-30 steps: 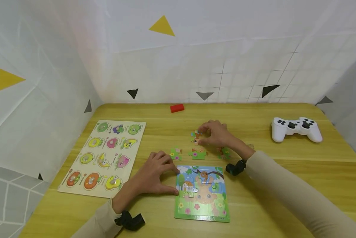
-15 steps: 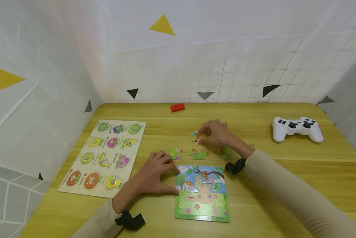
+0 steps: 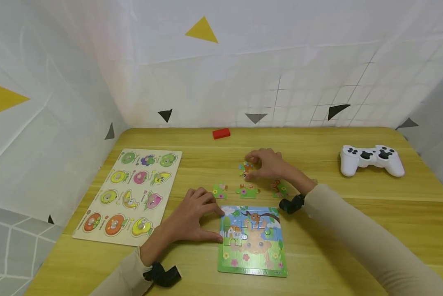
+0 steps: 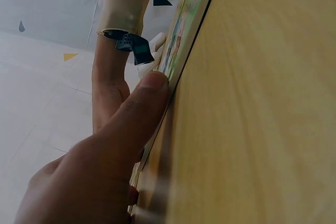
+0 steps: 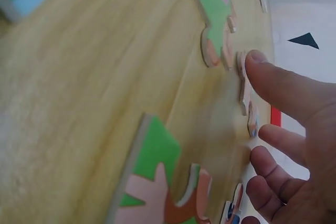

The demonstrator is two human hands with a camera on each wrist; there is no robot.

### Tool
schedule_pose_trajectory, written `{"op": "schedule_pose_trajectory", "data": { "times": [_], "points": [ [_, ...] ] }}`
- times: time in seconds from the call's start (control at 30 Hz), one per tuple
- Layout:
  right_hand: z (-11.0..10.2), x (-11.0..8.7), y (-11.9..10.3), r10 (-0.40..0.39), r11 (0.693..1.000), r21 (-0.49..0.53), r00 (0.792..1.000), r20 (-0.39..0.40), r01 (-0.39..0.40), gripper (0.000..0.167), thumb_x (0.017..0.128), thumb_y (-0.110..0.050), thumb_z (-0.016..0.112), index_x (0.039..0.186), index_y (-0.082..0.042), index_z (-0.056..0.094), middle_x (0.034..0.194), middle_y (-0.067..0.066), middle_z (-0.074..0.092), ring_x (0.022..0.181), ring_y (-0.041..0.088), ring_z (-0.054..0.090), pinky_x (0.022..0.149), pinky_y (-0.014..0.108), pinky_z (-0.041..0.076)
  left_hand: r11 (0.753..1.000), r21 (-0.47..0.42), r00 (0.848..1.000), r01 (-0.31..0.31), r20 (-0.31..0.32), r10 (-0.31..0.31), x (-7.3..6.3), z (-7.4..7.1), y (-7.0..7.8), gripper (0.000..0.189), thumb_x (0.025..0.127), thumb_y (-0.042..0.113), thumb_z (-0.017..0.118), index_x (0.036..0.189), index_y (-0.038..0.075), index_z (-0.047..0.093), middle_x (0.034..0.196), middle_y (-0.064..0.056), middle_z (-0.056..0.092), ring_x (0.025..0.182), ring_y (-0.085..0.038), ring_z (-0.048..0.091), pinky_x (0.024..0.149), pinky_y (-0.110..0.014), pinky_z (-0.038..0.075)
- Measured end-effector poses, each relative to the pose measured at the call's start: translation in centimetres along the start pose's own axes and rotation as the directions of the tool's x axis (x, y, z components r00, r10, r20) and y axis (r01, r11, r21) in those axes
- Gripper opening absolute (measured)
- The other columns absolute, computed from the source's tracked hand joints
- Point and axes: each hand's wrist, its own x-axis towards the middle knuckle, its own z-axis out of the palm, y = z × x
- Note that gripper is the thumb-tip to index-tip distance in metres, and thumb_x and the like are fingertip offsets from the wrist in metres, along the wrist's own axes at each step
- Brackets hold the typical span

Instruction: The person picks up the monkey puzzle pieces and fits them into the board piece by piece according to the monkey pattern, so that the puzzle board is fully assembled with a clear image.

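Note:
My left hand point(image 3: 192, 216) lies at the left edge of a framed jigsaw puzzle point(image 3: 251, 267), thumb and index finger spread and touching its side. In the left wrist view the thumb point(image 4: 153, 81) presses against the board's edge. Behind the board, my right hand point(image 3: 268, 164) pinches a jigsaw piece point(image 3: 245, 167) with an eye and a blue patch, thumb at its near end, index finger at its far end. Three more pieces lie in a row before it: a left piece point(image 3: 220, 191), a middle piece point(image 3: 248, 191) and a right piece point(image 3: 279, 189).
A wooden fruit peg puzzle point(image 3: 132, 196) lies on the left of the table. A red block point(image 3: 221, 133) sits near the back edge, and a white game controller point(image 3: 371, 159) at the far right. Another piece point(image 5: 234, 203) shows below the right fingers.
The right index finger has lifted slightly away toward the back, and the jigsaw piece by the thumb has shifted a little. The left hand and puzzle board have stayed put.

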Motion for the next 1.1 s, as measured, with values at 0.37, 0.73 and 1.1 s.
{"op": "schedule_pose_trajectory", "data": {
  "times": [0.37,0.73,1.1],
  "points": [
    [0.08,0.12,-0.3,0.011,1.0,0.005,0.999,0.03,-0.011,0.059,0.082,-0.037,0.086,0.129,-0.011,0.062,0.12,0.016,0.065,0.116,0.038,0.053,0.092,0.058,0.028,1.0,0.004,1.0,-0.002,0.003,0.002,-0.12,0.11,0.1,0.057,0.074,0.081,0.07,0.109,0.036,0.071,0.111,0.013,0.06,0.11,-0.011,0.047,0.094,-0.04,0.035],
    [-0.01,0.13,0.2,0.02,0.957,0.29,0.999,0.028,-0.027,0.04,0.088,-0.013,0.081,0.117,-0.006,0.054,0.092,0.008,0.067,0.084,0.02,0.066,0.086,0.042,0.048,1.0,-0.002,1.0,-0.008,0.004,0.008,-0.06,0.13,0.03,0.057,0.074,0.081,0.069,0.11,0.036,0.071,0.111,0.013,0.06,0.11,-0.011,0.047,0.093,-0.039,0.035],
    [-0.74,-0.1,0.14,0.015,0.881,0.472,0.999,0.045,-0.034,0.03,0.097,-0.01,0.07,0.121,-0.003,0.054,0.09,0.016,0.07,0.075,0.027,0.059,0.064,0.029,0.043,1.0,-0.001,1.0,-0.008,0.004,0.008,0.06,0.0,-0.11,0.057,0.074,0.08,0.07,0.11,0.036,0.071,0.111,0.013,0.06,0.11,-0.011,0.047,0.093,-0.039,0.035]
  ]
}}
